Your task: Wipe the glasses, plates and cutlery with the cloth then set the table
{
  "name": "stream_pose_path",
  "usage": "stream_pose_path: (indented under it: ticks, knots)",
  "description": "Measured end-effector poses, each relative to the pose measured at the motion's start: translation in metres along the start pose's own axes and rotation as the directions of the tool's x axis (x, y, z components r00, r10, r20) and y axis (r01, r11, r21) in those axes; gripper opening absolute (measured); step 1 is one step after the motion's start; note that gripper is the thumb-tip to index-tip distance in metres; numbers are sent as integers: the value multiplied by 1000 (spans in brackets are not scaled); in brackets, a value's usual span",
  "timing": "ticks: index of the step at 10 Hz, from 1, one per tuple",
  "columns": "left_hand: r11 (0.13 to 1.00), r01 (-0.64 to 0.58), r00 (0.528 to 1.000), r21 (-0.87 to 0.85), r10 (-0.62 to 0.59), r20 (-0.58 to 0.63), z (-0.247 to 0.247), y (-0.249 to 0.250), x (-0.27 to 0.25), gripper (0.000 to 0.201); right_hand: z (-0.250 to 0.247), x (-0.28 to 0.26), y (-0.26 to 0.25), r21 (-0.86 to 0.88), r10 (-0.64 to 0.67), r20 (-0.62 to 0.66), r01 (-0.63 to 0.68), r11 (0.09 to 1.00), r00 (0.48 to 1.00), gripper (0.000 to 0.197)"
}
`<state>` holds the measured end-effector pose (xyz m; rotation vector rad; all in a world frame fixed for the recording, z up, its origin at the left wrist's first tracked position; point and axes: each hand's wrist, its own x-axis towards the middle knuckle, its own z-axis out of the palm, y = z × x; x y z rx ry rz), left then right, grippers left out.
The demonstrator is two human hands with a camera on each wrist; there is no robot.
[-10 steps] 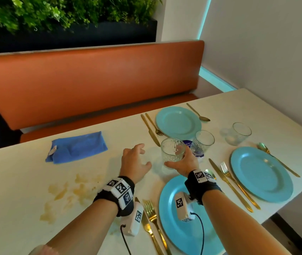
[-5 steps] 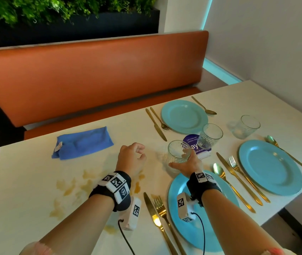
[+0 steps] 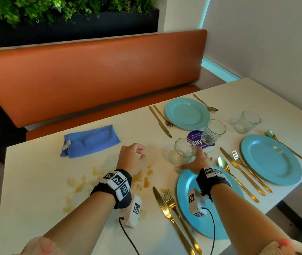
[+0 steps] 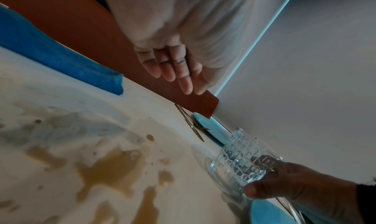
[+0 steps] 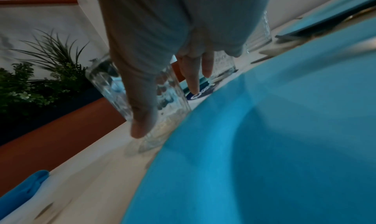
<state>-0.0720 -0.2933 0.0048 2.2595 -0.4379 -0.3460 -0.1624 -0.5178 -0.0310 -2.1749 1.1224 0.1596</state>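
My right hand (image 3: 196, 161) grips a clear patterned glass (image 3: 183, 151) low on its side, just beyond the near blue plate (image 3: 185, 184). In the left wrist view the thumb and fingers of that right hand (image 4: 284, 184) wrap the glass (image 4: 244, 161). Whether its base touches the table I cannot tell. My left hand (image 3: 131, 157) hovers over the table left of the glass, fingers loosely curled and holding nothing. A folded blue cloth (image 3: 91, 140) lies at the far left of the table. A gold knife (image 3: 166, 208) and fork (image 3: 172, 205) lie left of the near plate.
Brown spill stains (image 3: 84, 183) mark the table under my left forearm. Two more glasses (image 3: 213, 132) (image 3: 247, 121), a purple card (image 3: 196, 138), a far plate (image 3: 187, 113) and a right plate (image 3: 271, 159) with gold cutlery fill the right side. An orange bench (image 3: 91, 74) runs behind.
My left hand's fingers have curled in from a spread pose. My right hand has stayed on the glass, which remains near the far rim of the near plate.
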Motion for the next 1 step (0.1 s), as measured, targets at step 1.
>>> stream_pose_path:
  ticks: [1]
  knots:
    - [1000, -14, 1000, -21, 13, -16, -5, 2, -2, 25, -10, -2, 2, -20, -23, -40, 22, 1000, 999, 109]
